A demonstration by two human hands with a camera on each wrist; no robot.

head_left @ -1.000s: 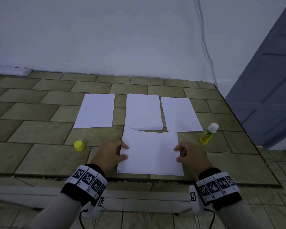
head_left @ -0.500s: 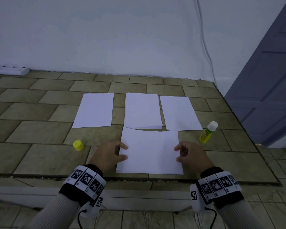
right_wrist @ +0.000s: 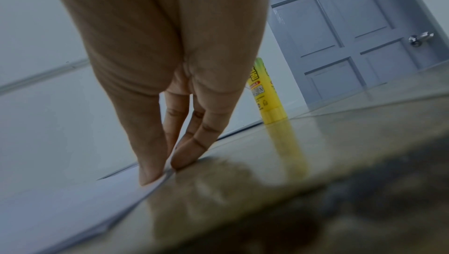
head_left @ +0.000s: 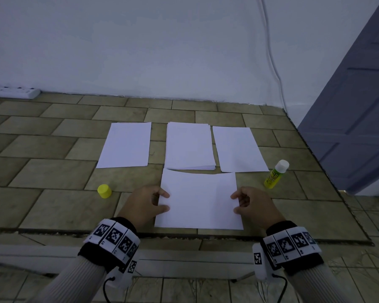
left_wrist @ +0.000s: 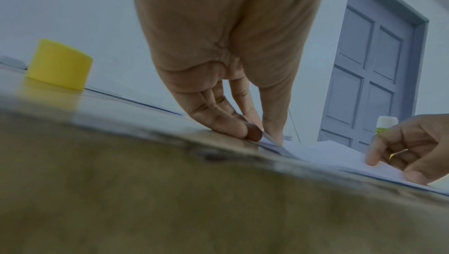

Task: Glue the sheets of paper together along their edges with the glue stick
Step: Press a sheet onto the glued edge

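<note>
I see no containers here, only loose things on the tiled counter (head_left: 42,206). The glue stick (head_left: 275,174) lies tilted at the right, its white end pointing away from me, just beside the right sheet (head_left: 239,149) and well apart from its yellow cap (head_left: 104,190), which stands on the tiles at the left. The wrist views show both as well: the cap (left_wrist: 59,65) to the left of my fingers, the glue stick (right_wrist: 266,93) behind my right fingers.

Three lots of paper lie in a row at the back: a single left sheet (head_left: 126,145), a middle stack (head_left: 188,146) of several sheets, and the right sheet. In front of them lies the near paper (head_left: 198,202), flat on the tiles, its far edge touching or just overlapping the middle stack's near edge.

My left hand (head_left: 143,203) is at the near paper's left edge, thumb and forefinger lying over the top of it. In the left wrist view the fingertips (left_wrist: 233,127) are curled down at that edge with the paper caught between them and the thumb, so it is clamped on the paper. My right hand (head_left: 253,204) mirrors it at the right edge; the right wrist view shows the thumb (right_wrist: 150,166) on top of the sheet and a finger at the edge beside it, pinching there too. The two hands are well apart, one at each side.
</note>
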